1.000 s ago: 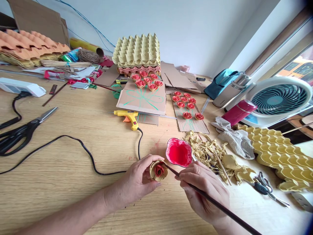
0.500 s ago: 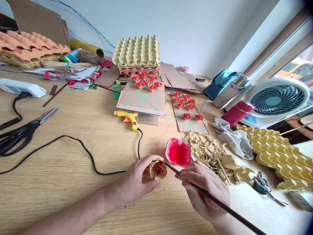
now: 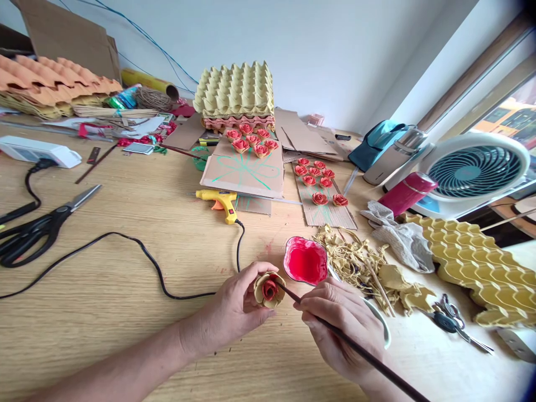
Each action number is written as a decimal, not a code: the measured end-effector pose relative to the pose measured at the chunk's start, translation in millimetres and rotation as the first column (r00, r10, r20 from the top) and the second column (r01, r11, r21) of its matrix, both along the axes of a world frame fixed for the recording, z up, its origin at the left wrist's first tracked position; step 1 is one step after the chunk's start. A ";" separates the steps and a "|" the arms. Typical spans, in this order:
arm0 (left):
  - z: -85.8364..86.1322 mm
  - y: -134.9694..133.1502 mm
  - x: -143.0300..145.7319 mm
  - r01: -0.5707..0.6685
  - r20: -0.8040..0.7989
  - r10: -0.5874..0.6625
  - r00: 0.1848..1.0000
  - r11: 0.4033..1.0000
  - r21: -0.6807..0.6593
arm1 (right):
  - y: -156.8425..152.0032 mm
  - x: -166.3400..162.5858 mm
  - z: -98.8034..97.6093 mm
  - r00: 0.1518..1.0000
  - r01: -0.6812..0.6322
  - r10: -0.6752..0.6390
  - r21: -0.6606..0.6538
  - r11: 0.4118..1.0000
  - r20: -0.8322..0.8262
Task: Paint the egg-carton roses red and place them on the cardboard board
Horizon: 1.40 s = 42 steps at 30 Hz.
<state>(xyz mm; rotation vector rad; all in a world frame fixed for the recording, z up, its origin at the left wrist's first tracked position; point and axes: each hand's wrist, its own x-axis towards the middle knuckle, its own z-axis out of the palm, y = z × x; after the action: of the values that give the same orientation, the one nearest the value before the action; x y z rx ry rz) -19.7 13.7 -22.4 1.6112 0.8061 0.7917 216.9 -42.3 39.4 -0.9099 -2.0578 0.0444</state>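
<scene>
Between the thumb and fingers of my left hand point(image 3: 228, 307) is an egg-carton rose point(image 3: 274, 298), its centre red and its outer petals bare yellowish pulp. My right hand point(image 3: 345, 329) grips a long dark paintbrush point(image 3: 355, 347) like a pen. The brush tip touches the rose near its red centre. Just behind the rose stands a small scalloped dish of red paint point(image 3: 305, 261). A pale curved rim point(image 3: 382, 324) shows partly from behind my right hand; the rest of it is hidden.
A yellow glue gun point(image 3: 221, 202) lies ahead, its cord running left. Red roses sit on cardboard pieces point(image 3: 247, 170). Black scissors point(image 3: 46, 223) lie left. Carton scraps point(image 3: 355, 262), a cloth point(image 3: 400, 237), keys point(image 3: 454, 324), a pink bottle point(image 3: 408, 192) and a fan point(image 3: 473, 173) are right.
My right hand and the brush have shifted slightly left, moving the tip from the rose's upper petal edge in toward its centre. The rose has moved a little left.
</scene>
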 end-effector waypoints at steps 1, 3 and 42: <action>1.6 -0.2 0.4 -0.003 -0.004 0.003 1.000 1.000 -0.001 | 0.1 -0.3 0.4 1.000 0.003 -0.003 0.007 1.000 0.012; 5.8 -0.2 1.4 -0.004 -0.016 0.004 1.000 1.000 -0.012 | 0.2 0.2 2.3 1.000 -0.003 0.002 0.036 0.999 0.024; 2.0 3.6 4.3 -0.071 -0.051 0.068 0.996 0.997 -0.044 | 12.7 16.5 11.2 0.963 0.185 -0.193 0.060 0.981 0.188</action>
<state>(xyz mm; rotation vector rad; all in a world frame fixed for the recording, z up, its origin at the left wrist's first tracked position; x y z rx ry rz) -15.4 17.4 -20.5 1.5740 0.9139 0.7794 233.4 -29.6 50.6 -1.1175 -2.1294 -0.1958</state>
